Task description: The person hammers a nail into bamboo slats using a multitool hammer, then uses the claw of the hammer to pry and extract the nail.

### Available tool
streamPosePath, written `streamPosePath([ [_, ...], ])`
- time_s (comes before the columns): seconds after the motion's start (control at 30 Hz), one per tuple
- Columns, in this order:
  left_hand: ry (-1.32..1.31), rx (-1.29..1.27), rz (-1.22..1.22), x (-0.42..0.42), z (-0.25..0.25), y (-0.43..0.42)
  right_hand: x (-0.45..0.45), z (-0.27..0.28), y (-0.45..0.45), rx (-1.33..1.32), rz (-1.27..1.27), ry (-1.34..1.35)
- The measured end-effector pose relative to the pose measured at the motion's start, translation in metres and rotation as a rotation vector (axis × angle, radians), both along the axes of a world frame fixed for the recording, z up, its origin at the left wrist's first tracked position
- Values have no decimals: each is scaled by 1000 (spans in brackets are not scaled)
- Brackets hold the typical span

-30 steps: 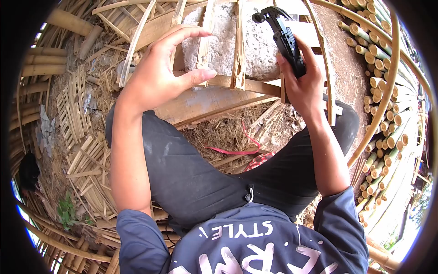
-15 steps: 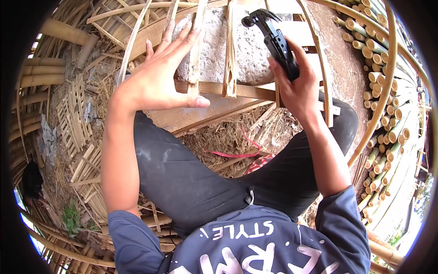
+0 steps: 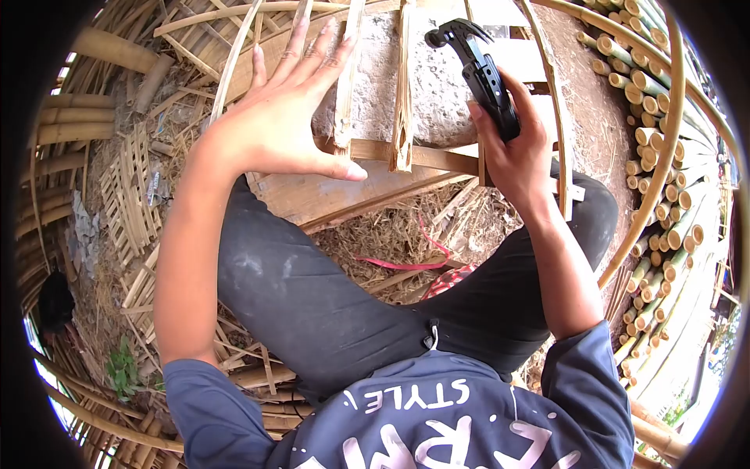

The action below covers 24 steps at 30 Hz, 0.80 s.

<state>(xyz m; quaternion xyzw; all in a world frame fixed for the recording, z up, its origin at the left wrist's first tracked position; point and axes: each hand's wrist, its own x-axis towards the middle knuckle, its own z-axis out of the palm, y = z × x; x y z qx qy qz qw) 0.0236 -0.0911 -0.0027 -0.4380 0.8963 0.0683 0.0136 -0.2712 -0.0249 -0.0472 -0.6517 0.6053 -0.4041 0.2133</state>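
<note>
My left hand point(image 3: 285, 117) is spread wide, palm down, over the left part of a bamboo frame, its thumb pointing right near the end of an upright slat point(image 3: 347, 86). My right hand point(image 3: 519, 148) is wrapped round the handle of a black hammer-headed multitool point(image 3: 486, 82), its head pointing up and left. Between the hands, another slat point(image 3: 402, 94) with a split lower end crosses a rough grey stone point(image 3: 445, 98). A horizontal bamboo strip point(image 3: 437, 158) runs along the stone's near edge. Whether my left fingertips touch the slats, I cannot tell.
A wooden board point(image 3: 312, 194) lies below the stone. Cut bamboo poles point(image 3: 664, 180) are stacked at the right, beside a long curved pole point(image 3: 673, 102). Woven bamboo pieces point(image 3: 129, 187) lie at the left. A pink ribbon point(image 3: 406, 266) rests on shavings between my legs.
My left hand has opened from a curved shape to a wide spread, and its forearm has shifted left. My right hand still holds the multitool in nearly the same place.
</note>
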Motion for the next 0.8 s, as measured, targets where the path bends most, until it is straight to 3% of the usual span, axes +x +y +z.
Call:
streamPosePath([
  [0.1,75,66,-10,-2,-13,1,4,-1,4,4,-17,-36],
  [0.3,145,88,-67,3,-20,-2,0,-8,4,-104,19,135],
  [0.37,155,119,-80,3,-16,-4,0,-9,1,-263,63,195],
  [0.8,192,218,-89,7,-15,-8,1,-2,0,-216,74,166],
])
